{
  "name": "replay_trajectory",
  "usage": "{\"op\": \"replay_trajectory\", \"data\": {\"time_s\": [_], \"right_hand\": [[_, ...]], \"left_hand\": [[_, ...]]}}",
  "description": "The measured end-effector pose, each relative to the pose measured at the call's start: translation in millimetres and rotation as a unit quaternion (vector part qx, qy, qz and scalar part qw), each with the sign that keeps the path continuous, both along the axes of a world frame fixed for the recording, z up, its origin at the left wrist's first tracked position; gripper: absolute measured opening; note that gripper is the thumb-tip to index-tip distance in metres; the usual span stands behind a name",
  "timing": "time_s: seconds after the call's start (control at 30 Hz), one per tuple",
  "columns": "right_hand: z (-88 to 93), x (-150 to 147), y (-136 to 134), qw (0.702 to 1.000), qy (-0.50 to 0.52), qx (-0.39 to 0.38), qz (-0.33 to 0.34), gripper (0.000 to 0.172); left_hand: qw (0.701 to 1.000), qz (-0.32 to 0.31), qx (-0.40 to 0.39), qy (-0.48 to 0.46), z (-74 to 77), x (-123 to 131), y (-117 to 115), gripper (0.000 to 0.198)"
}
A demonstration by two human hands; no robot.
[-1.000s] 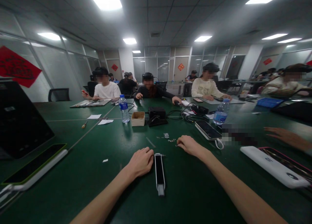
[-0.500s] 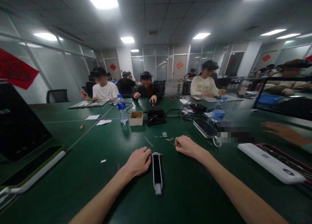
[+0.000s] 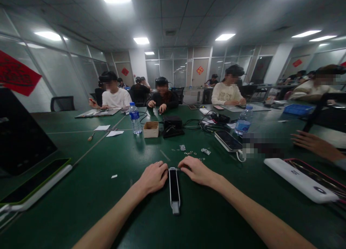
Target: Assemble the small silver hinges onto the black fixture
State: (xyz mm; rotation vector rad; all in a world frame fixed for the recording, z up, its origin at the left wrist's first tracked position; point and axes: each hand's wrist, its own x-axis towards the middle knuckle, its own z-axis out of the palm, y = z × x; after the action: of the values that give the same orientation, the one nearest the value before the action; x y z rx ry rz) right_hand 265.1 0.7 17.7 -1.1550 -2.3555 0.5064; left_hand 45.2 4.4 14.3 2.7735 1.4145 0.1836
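Note:
A long, narrow device (image 3: 174,187) with a black face, white rim and grey end piece lies on the green table, its length pointing away from me. My left hand (image 3: 154,176) rests at its far left edge, fingers curled and closed against it; their tips are partly hidden. My right hand (image 3: 196,170) is at its far right corner, thumb and fingers drawn together; whatever they pinch is too small to make out. Just beyond lie several small rings (image 3: 195,153), a small metal bracket (image 3: 182,147) and another grey metal piece (image 3: 205,151).
Beyond stand a water bottle (image 3: 135,118), a cardboard box (image 3: 151,130) and a black box (image 3: 173,127). Phones and a white power bank (image 3: 300,180) lie on the right. A co-worker's hand (image 3: 313,142) is at far right; a tablet (image 3: 21,130) stands left.
My right hand has come from the small rings to the device's far right corner, uncovering a grey metal piece. My left hand stays put. The co-worker's hand at right now touches a dark frame.

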Motion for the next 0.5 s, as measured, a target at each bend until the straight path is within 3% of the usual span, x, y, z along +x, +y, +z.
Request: {"op": "replay_trajectory", "data": {"time_s": [0.5], "right_hand": [[-4.7,-0.3,2.1,0.999,0.018,-0.030,-0.016,0.014]], "left_hand": [[1.000,-0.004,-0.002,0.003,1.8,0.1,-1.0,0.021]]}}
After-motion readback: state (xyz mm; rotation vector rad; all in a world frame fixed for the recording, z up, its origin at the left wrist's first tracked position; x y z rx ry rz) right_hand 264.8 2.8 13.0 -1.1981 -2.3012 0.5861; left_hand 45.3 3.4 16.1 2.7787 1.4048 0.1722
